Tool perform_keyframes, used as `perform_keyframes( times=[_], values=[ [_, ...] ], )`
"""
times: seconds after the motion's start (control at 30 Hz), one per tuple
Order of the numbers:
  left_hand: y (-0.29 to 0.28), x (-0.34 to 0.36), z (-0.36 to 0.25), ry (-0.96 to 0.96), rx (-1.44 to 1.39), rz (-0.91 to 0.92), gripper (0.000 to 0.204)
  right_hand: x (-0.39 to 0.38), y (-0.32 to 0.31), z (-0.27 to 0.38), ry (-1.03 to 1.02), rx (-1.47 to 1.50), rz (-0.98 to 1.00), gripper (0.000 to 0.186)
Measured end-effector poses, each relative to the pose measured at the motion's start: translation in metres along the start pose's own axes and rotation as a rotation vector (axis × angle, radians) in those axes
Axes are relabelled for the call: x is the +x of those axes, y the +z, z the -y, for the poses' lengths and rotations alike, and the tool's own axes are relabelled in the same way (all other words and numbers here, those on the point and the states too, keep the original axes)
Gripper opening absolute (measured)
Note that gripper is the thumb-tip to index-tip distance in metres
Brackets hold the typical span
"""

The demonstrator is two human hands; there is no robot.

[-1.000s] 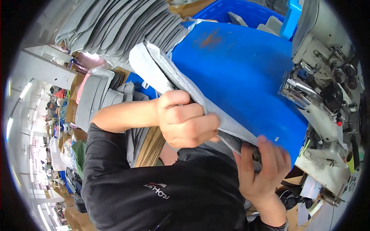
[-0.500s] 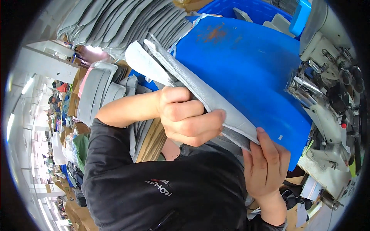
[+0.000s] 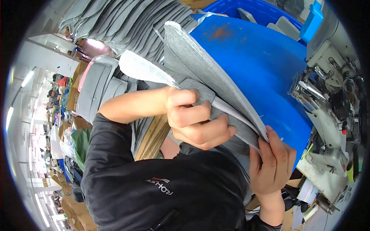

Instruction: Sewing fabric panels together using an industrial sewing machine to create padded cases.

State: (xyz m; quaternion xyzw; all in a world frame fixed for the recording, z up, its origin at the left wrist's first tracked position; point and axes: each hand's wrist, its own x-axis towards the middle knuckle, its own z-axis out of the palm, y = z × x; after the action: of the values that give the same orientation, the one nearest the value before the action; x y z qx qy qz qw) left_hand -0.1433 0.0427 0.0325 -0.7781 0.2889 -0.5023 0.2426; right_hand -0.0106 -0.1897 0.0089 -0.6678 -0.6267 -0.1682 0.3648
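Note:
A folded grey fabric piece (image 3: 216,69) with a pale edge is held up in front of my chest. Its layers stand apart at the upper left, and a white flap (image 3: 144,71) sticks out beyond my left hand. My left hand (image 3: 196,121) is closed around the nearer layer, fingers curled over it. At the lower right end, my right hand (image 3: 271,163) pinches the fabric where the layers meet, thumb on the near side. A narrow pale strip (image 3: 231,109) shows inside the fold.
Behind the fabric lies a blue board (image 3: 266,73) with a rusty stain. A sewing machine (image 3: 327,119) stands at the right. Stacked grey pieces (image 3: 127,29) fill the upper left, with another pile (image 3: 100,84) below. A blue crate (image 3: 262,11) holds more pieces at the back.
The fabric's far layer has swung up and away from the near one, so the fold gapes wider and its inside shows. Both hands have shifted slightly right, still holding on.

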Motion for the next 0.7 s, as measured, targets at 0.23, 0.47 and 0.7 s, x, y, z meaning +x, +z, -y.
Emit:
perform_keyframes(
  times=[0.23, 0.47, 0.7],
  values=[
    [0.005, 0.002, 0.003, -0.017, -0.072, -0.018, 0.021, 0.008, 0.000, -0.005, -0.017, 0.038, -0.021, 0.029],
    [0.001, 0.000, 0.001, -0.083, -0.124, 0.021, 0.024, 0.007, 0.003, -0.008, -0.027, 0.052, -0.042, 0.033],
    [-0.006, 0.002, 0.004, -0.020, -0.013, 0.199, 0.050, 0.010, 0.002, -0.011, -0.009, 0.080, -0.053, 0.033]
  ],
)
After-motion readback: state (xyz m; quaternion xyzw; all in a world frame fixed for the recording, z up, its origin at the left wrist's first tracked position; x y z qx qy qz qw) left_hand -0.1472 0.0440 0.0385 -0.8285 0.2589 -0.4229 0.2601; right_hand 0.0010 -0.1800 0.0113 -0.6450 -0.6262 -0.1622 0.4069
